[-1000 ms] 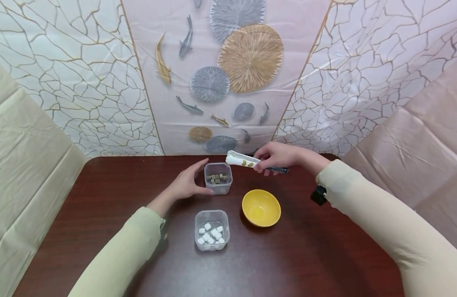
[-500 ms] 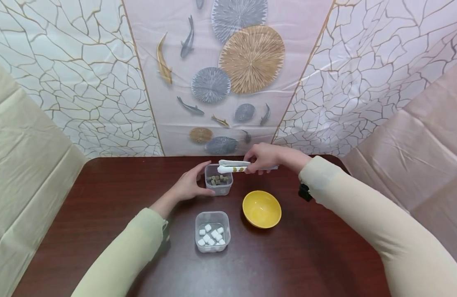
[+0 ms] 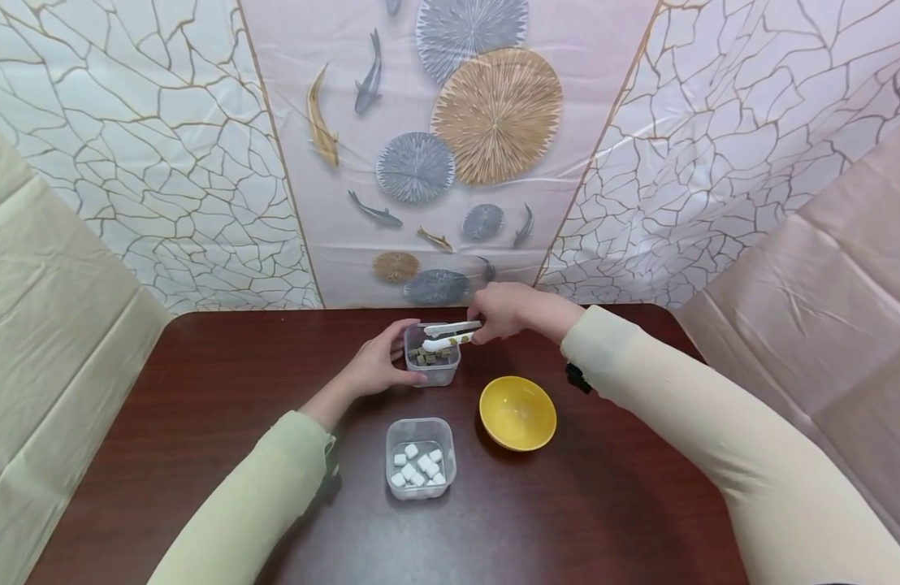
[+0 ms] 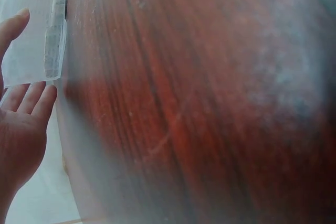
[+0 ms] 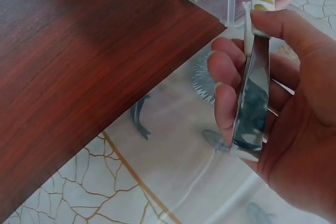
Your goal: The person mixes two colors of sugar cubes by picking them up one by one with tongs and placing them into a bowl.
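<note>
My right hand (image 3: 503, 312) holds a pair of tongs (image 3: 443, 344) with white tips and gold marks; the right wrist view shows their metal handle (image 5: 253, 98) between thumb and fingers. The tips are slightly apart, inside the far clear plastic container (image 3: 437, 377), right over its small brown cubes (image 3: 423, 358). My left hand (image 3: 377, 357) grips that container from its left side, thumb on the near wall and fingers round the back. In the left wrist view the thumb lies against the container (image 4: 29, 40).
A second clear container (image 3: 421, 492) with several white cubes (image 3: 426, 465) stands nearer on the brown table (image 3: 552, 520). To its right is a yellow bowl (image 3: 518, 414). A patterned cloth wall (image 3: 435, 187) rises right behind the table's far edge.
My right hand has moved left and the tongs have come down from beside the far container to inside it. My left hand has stayed on the container.
</note>
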The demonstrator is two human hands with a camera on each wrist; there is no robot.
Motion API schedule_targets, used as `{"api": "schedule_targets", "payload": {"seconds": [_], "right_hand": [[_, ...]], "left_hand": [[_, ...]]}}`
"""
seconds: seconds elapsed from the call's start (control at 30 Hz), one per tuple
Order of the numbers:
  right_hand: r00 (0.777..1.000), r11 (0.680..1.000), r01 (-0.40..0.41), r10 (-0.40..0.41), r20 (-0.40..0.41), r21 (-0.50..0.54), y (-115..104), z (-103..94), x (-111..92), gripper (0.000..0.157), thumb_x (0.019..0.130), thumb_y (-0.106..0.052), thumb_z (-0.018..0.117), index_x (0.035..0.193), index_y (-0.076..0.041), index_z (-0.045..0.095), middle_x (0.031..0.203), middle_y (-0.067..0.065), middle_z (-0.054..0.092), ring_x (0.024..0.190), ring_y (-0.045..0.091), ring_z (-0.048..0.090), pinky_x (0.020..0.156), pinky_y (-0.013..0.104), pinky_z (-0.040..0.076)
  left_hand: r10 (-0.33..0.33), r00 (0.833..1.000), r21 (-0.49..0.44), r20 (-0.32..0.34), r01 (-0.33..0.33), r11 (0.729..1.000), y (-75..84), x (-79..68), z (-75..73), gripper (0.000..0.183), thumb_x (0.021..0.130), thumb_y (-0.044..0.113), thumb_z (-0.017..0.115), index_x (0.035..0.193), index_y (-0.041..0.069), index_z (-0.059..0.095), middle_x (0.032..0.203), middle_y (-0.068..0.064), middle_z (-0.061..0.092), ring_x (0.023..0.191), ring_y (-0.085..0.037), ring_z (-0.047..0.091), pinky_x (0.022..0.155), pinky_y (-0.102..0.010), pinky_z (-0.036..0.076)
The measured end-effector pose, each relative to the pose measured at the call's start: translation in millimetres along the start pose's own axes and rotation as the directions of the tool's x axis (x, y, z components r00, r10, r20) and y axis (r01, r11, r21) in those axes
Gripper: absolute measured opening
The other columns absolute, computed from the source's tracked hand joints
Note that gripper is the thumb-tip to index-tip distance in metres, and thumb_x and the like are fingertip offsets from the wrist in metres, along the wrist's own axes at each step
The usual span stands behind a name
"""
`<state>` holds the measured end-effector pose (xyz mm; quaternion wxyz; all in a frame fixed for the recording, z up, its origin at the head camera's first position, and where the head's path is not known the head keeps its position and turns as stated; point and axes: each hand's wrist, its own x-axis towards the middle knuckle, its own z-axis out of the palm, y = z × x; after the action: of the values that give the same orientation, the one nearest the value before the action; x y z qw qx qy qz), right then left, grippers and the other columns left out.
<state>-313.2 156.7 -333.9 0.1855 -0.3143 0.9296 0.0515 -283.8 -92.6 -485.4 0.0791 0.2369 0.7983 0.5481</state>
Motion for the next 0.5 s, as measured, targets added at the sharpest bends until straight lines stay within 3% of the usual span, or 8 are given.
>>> {"api": "schedule_targets", "payload": {"seconds": [0.2, 0.5], "right_hand": [[1.0, 0.99, -0.011, 0.007, -0.026, -0.137, -8.6, 0.5, 5.6, 0.022, 0.093, -0.033, 0.076, 0.079, -0.018, 0.068, 0.073, -0.003, 0.051, 0.075, 0.02, 0.054, 0.066, 0.039, 0.05], [0.998, 0.972, -0.022, 0.009, -0.055, -0.234, -18.6, 1.8, 12.2, 0.019, 0.093, -0.035, 0.077, 0.084, -0.018, 0.074, 0.083, 0.001, 0.067, 0.093, 0.028, 0.067, 0.081, 0.049, 0.061]], "left_hand": [[0.002, 1.0, -0.008, -0.002, -0.002, 1.0, -1.0, 0.1, -0.5, 0.095, 0.078, -0.001, 0.094, 0.157, 0.001, 0.042, 0.155, -0.023, 0.055, 0.142, -0.038, 0.055, 0.116, -0.043, 0.05], [0.011, 1.0, 0.013, 0.002, -0.011, 1.0, -2.3, 2.8, -1.9, 0.095, 0.076, 0.001, 0.096, 0.156, 0.001, 0.044, 0.151, -0.022, 0.059, 0.14, -0.036, 0.058, 0.116, -0.042, 0.05]]}}
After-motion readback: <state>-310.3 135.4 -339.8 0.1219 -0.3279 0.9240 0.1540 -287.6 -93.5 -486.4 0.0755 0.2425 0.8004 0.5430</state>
